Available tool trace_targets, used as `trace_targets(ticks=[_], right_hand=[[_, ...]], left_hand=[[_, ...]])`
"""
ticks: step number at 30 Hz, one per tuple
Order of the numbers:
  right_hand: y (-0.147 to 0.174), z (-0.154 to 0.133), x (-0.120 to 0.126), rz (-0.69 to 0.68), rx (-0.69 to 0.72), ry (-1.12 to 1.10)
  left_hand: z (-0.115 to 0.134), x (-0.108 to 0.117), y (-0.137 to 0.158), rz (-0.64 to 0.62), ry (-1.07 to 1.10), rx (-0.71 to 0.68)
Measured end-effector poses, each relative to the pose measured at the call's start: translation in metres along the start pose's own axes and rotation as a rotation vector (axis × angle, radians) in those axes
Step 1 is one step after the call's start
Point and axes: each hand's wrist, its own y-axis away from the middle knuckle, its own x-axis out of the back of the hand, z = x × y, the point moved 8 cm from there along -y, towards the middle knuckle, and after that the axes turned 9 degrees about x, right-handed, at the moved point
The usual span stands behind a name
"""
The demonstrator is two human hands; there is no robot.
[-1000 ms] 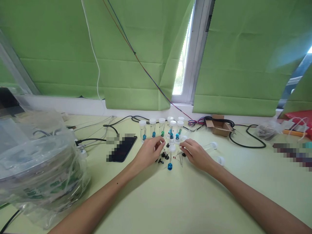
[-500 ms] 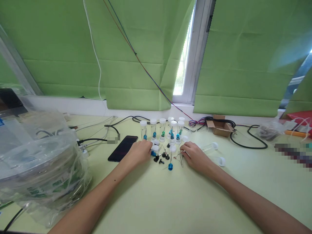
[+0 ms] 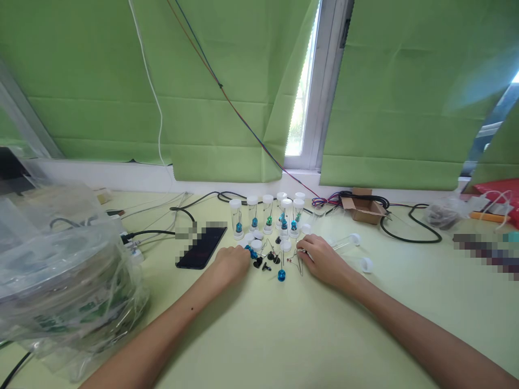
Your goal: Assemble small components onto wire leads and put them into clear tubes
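My left hand [image 3: 232,264] lies at the left side of a cluster of small parts, its fingers curled inward beside blue plastic pieces [image 3: 252,253]. Its fingertips are hidden, so whatever they hold does not show. White caps [image 3: 256,245] lie just beyond it. On the right, my right hand [image 3: 322,259] has bent, closed fingers next to a thin bent metal wire [image 3: 300,265]; what is between them I cannot make out. Between the hands are small black parts [image 3: 266,267] and a blue piece [image 3: 281,275] on a thin stem under a white cap [image 3: 286,246].
Several clear capped tubes [image 3: 237,219] with blue or green pieces inside stand behind the parts. More clear tubes [image 3: 346,242] lie at right. A phone [image 3: 201,248], a bagged spool [image 3: 73,292], black cables [image 3: 405,240] and a small open carton [image 3: 367,213] surround the area.
My left hand has drawn back slightly towards me, uncovering more of the blue pieces and the leftmost standing tube. My right hand stays almost in place. The view has shifted a little.
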Motion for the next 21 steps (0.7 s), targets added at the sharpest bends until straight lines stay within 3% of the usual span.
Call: trace_targets(ticks=[11, 17, 21], right_hand=[[0.0, 0.0, -0.002, -0.004, 0.003, 0.001], [0.0, 0.001, -0.003, 0.0, 0.005, 0.005], [0.001, 0.002, -0.004, -0.002, 0.0, 0.004]], left_hand=[[0.016, -0.002, 0.008, 0.088, 0.126, 0.022], [0.013, 0.008, 0.013, 0.119, 0.139, 0.0], [0.012, 0.018, 0.007, 0.22, 0.155, 0.028]])
